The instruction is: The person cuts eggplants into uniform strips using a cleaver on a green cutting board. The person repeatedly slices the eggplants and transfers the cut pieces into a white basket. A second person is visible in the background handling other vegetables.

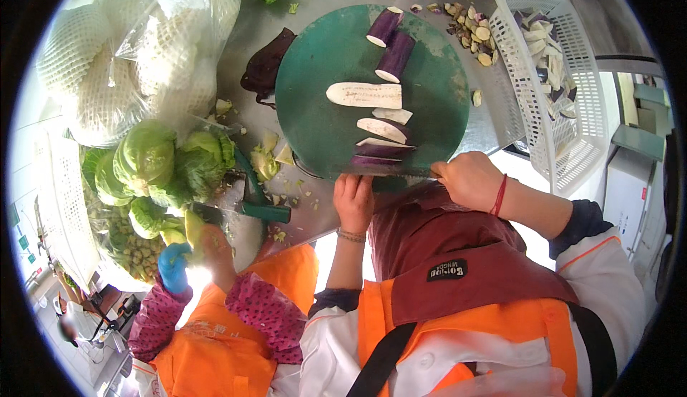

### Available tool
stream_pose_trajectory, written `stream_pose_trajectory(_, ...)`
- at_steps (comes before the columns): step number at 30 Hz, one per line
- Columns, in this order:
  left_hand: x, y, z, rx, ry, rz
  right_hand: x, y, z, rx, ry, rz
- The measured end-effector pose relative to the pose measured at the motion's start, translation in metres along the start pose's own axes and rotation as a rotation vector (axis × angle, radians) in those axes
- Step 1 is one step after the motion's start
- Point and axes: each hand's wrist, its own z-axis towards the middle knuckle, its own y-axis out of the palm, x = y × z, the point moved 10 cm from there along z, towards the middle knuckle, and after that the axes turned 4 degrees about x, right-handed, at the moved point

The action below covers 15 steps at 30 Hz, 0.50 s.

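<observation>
My right hand (472,181) grips the handle of a knife (400,173), whose blade is seen nearly edge-on along the near side of a round green cutting board (311,75). At the blade's other end are the bent fingers of my left hand (354,201); whether they hold anything is hidden. Just beyond the blade lie cut eggplant pieces (378,150) with purple skin and pale flesh. A long eggplant half (365,96) rests cut face up in the board's middle. Farther back are two purple eggplant sections (395,56) with skin on.
Right of the board stands a white plastic basket (558,155) of cut eggplant. Eggplant trimmings (477,32) lie beside it. At left, a co-worker's gloved hand (174,265) and bare hand (214,252) work on a vegetable near lettuce heads (145,155) and a green-handled knife (265,212).
</observation>
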Motion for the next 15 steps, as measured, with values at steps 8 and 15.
stream_pose_trajectory(8,0.000,0.000,-0.002,0.046,0.004,-0.023,-0.005,0.028,0.023,-0.126,0.025,0.043)
stream_pose_trajectory(15,0.002,-0.013,0.016,0.059,-0.006,-0.106,0.017,0.025,0.031,0.133,0.019,0.342)
